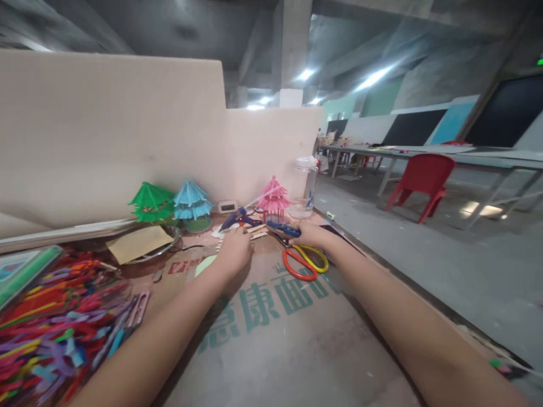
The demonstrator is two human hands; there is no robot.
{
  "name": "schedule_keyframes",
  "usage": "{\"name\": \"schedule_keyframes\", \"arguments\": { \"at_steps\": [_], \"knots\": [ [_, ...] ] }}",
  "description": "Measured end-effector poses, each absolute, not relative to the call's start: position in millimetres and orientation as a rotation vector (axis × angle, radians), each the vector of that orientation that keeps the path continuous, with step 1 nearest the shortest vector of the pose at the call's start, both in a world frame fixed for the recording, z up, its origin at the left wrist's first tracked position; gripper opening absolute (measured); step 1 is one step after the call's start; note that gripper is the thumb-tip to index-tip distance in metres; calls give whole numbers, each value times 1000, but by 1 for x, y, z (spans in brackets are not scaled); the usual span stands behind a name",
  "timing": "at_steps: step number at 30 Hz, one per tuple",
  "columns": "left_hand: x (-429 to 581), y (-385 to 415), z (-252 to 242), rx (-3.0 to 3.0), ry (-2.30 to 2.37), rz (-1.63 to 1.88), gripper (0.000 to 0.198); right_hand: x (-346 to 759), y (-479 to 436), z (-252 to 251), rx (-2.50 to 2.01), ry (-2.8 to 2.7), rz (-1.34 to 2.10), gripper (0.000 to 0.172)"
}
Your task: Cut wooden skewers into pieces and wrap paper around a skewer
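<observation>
My left hand (235,249) is low over the board, its fingers curled down beside thin pale sticks (257,229). What its fingertips hold, if anything, is hidden. My right hand (309,233) is closed on the end of a blue tool (283,228), which looks like pliers; its far end points left toward the sticks. Just below that hand lie scissors (300,265) with one red and one yellow handle loop. Beyond my left hand rests a blue glue gun (238,217). A pink pagoda-like model (274,198) stands behind the tools.
Green (151,199) and blue (192,200) tiered models stand by the pale partition (114,130). A clear jar (303,189) is at the back right corner. Colourful fuzzy stems (55,333) heap at left, near a tray with brown card (139,244). A red chair (426,181) stands across the floor.
</observation>
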State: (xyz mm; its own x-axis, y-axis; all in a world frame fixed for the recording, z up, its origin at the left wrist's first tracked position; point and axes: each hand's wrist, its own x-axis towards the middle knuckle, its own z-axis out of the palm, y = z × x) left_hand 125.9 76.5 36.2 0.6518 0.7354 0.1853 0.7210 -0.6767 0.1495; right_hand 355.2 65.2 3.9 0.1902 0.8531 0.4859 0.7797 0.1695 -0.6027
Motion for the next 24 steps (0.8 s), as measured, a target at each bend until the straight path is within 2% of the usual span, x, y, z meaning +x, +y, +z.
{"name": "schedule_keyframes", "arguments": {
  "at_steps": [5, 7, 8, 10, 17, 24],
  "knots": [
    [136, -12, 45, 2779, 443, 147, 15, 364, 72, 0, -1793, -1742, 232, 27],
    [136, -47, 38, 2673, -72, 68, 24, 363, 72, 0, -1852, -1771, 232, 28],
    [137, -61, 33, 2680, -163, 97, 28, 362, 71, 1, -1876, -1782, 224, 29],
    [143, -80, 19, 2757, -218, 113, 33, 357, 68, 3, -1920, -1804, 201, 31],
    [154, -86, 0, 2942, -266, 194, 16, 347, 62, 10, -2039, -1942, 189, 26],
    [156, -91, -6, 2793, -226, 214, 29, 347, 63, 12, -2098, -1978, 206, 29]
  ]
}}
